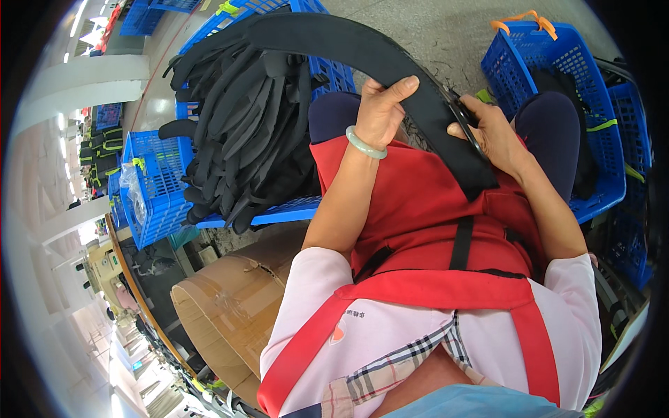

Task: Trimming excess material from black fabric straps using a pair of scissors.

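A long, curved black padded strap (334, 40) arcs from the blue crate at the left down to the red apron (411, 202) on my lap. My left hand (382, 111) is closed on the strap's inner edge, its thumb lying over the upper face. At the opposite edge, my right hand (500, 132) is closed round slim dark scissors (470, 128), which lie along the seam near the strap's lower end. Their blade tips are hard to make out. A large heap of similar black straps (240, 118) fills the crate beside my left knee.
Blue plastic crates stand on both sides, one on the right (613, 167) with dark pieces inside and one at the left (157, 209). A brown cardboard box (230, 299) sits by my left elbow. Dark scraps lie on the grey floor (432, 35).
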`<action>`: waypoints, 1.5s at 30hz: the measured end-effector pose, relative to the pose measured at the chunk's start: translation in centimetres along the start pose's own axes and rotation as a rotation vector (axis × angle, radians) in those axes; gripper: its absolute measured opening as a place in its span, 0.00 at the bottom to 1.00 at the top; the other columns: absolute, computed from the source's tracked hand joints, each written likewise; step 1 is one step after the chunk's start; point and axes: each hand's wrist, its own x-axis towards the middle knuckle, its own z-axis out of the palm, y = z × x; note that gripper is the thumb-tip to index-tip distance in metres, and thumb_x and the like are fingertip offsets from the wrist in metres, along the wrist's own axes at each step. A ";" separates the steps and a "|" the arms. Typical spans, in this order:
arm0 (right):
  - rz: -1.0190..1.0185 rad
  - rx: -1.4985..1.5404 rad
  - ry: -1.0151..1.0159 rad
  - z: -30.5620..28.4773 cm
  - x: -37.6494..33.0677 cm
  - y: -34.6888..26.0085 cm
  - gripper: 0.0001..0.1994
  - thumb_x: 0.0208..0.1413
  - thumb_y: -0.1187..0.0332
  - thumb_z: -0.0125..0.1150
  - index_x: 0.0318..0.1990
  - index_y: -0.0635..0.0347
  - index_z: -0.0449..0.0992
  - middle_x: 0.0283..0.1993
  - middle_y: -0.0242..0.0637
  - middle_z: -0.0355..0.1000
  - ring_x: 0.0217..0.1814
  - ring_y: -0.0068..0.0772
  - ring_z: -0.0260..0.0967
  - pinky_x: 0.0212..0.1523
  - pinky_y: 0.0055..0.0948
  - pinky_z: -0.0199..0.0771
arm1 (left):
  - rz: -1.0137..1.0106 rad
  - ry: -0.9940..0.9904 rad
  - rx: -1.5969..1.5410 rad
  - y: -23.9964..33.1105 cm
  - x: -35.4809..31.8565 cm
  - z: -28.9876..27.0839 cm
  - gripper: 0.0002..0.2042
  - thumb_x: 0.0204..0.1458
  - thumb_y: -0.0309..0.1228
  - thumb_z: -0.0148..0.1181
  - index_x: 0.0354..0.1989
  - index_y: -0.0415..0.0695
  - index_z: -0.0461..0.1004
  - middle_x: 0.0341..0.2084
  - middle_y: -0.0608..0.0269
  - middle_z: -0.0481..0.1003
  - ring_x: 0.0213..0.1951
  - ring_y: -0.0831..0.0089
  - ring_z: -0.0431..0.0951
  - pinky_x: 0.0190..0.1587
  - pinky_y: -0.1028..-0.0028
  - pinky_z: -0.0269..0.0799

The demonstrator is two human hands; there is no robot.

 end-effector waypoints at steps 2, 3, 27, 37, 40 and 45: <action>0.025 0.035 -0.006 -0.1 -0.2 -0.1 0.25 0.51 0.51 0.67 0.40 0.68 0.68 0.25 0.37 0.60 0.30 0.20 0.55 0.29 0.27 0.61 | 0.005 -0.011 0.018 0.4 0.2 0.0 0.07 0.50 0.18 0.63 0.37 0.42 0.78 0.34 0.66 0.79 0.36 0.76 0.78 0.43 0.75 0.75; 0.027 0.030 -0.004 -0.3 -0.1 -0.1 0.25 0.51 0.51 0.67 0.40 0.68 0.68 0.25 0.37 0.60 0.30 0.20 0.55 0.29 0.27 0.61 | 0.018 -0.004 0.013 0.9 0.6 0.1 0.08 0.49 0.18 0.63 0.37 0.42 0.77 0.34 0.66 0.79 0.37 0.76 0.78 0.43 0.75 0.75; -0.068 -0.183 -0.045 -0.4 0.4 -1.0 0.29 0.49 0.49 0.67 0.43 0.67 0.65 0.26 0.48 0.68 0.27 0.39 0.62 0.30 0.34 0.65 | 0.067 0.026 -0.005 1.2 0.4 0.8 0.08 0.48 0.17 0.63 0.35 0.43 0.78 0.32 0.67 0.78 0.34 0.76 0.78 0.40 0.76 0.74; -0.014 -0.170 -0.073 -0.9 0.7 -0.1 0.31 0.47 0.47 0.68 0.43 0.65 0.63 0.24 0.47 0.66 0.26 0.41 0.63 0.30 0.35 0.64 | 0.025 0.018 -0.044 1.0 0.4 0.5 0.07 0.49 0.18 0.62 0.35 0.43 0.77 0.32 0.66 0.78 0.35 0.76 0.78 0.41 0.75 0.74; -0.121 -0.172 -0.032 -0.3 0.6 0.0 0.29 0.48 0.49 0.68 0.41 0.66 0.64 0.24 0.45 0.65 0.26 0.37 0.61 0.30 0.34 0.64 | 0.052 -0.010 -0.003 1.3 0.3 0.1 0.08 0.51 0.19 0.61 0.38 0.45 0.76 0.35 0.68 0.78 0.40 0.74 0.78 0.46 0.70 0.74; -0.160 -0.184 0.024 0.1 -0.1 -0.2 0.27 0.49 0.51 0.67 0.41 0.67 0.66 0.25 0.45 0.67 0.27 0.34 0.61 0.31 0.33 0.65 | 0.052 -0.016 -0.007 1.4 0.4 -0.2 0.08 0.51 0.19 0.62 0.37 0.46 0.77 0.35 0.68 0.78 0.40 0.74 0.78 0.47 0.69 0.74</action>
